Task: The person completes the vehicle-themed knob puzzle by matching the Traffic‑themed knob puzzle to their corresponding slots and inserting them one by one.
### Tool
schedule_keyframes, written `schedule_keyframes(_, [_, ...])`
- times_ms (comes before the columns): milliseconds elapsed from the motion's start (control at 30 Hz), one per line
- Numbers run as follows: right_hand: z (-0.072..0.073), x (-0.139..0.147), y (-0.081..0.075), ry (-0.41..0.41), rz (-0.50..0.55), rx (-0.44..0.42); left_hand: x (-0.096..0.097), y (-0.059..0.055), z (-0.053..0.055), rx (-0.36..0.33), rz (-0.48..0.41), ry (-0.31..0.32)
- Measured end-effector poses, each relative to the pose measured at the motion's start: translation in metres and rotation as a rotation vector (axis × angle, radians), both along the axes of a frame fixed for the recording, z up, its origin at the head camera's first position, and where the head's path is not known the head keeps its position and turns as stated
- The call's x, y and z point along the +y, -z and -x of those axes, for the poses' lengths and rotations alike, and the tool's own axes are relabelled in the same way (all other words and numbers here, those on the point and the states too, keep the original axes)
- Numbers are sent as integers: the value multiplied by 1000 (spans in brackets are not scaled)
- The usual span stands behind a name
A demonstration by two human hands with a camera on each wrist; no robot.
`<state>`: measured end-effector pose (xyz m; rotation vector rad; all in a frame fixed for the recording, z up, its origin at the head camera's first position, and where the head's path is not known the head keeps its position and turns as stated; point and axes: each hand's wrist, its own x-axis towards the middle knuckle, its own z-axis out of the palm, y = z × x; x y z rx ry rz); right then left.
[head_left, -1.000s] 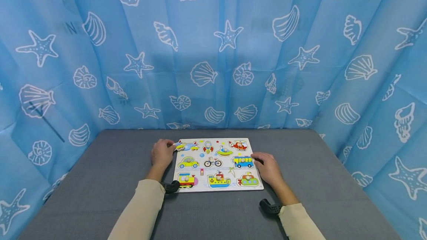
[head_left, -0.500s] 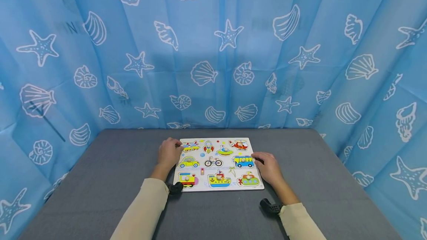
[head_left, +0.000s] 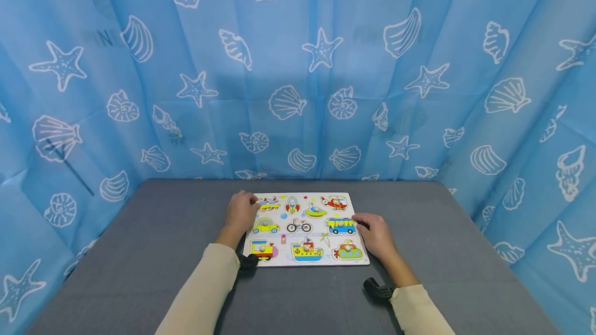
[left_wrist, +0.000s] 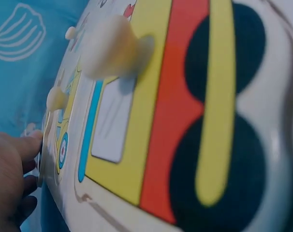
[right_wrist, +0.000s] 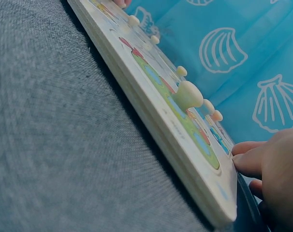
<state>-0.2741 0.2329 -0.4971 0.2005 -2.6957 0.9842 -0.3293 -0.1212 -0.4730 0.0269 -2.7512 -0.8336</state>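
A white peg puzzle board [head_left: 286, 260] with vehicle pieces lies on the grey table. My left hand [head_left: 241, 213] is at its upper left corner and pinches the airplane puzzle piece [head_left: 269, 204] by its left end. In the left wrist view, the fingertips [left_wrist: 33, 140] hold a thin piece at the board's edge, near the yellow car piece [head_left: 265, 226]. Beside the bus piece [head_left: 341, 225], my right hand [head_left: 376, 234] holds the board's right edge with thumb and forefinger. Whether the airplane lies flush in its recess is hidden from me.
Other knobbed pieces sit in the board: rocket [head_left: 292, 204], helicopter [head_left: 335, 202], bicycle [head_left: 299, 226], train [head_left: 263, 249], ship [head_left: 307, 250] and submarine [head_left: 348, 250]. Behind the grey table [head_left: 298, 299] hangs a blue shell-patterned curtain [head_left: 298, 133].
My left hand has moved rightward with the airplane piece, from overhanging the board's left edge to over the upper left corner. The right hand stays at the right edge.
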Motion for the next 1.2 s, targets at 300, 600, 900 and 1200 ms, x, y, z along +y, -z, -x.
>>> schedule_keyframes(300, [3, 5, -1, -3, 1, 1, 11, -1, 7, 32, -10, 31])
schedule_keyframes(600, [4, 6, -2, 4, -11, -1, 19, -1, 10, 3, -22, 12])
schedule_keyframes(900, [3, 3, -2, 2, -23, -2, 25, -3, 12, -8, 72, 16])
schedule_keyframes(1200, [2, 0, -1, -8, -3, -1, 23, -3, 13, 1, 118, 31])
